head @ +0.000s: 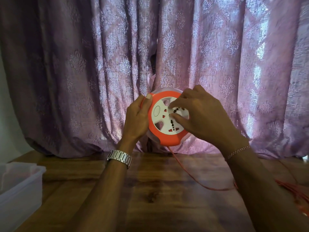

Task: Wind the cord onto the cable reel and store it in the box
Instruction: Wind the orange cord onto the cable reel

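Two hands hold the cable reel up above the table.

The left hand grips its orange rim; the right hand presses fingers on its white face; the cord hangs down to a loose pile at the right; the box sits far left; I cannot tell what is inside.

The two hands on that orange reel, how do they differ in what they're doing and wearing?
The left hand grips the cable reel by its orange rim, thumb over the edge; the right hand lies across the white socket face, fingertips pressing near the centre. The left wrist carries a metal watch; the right wrist has a thin thread bracelet. Both hold the reel above the table.
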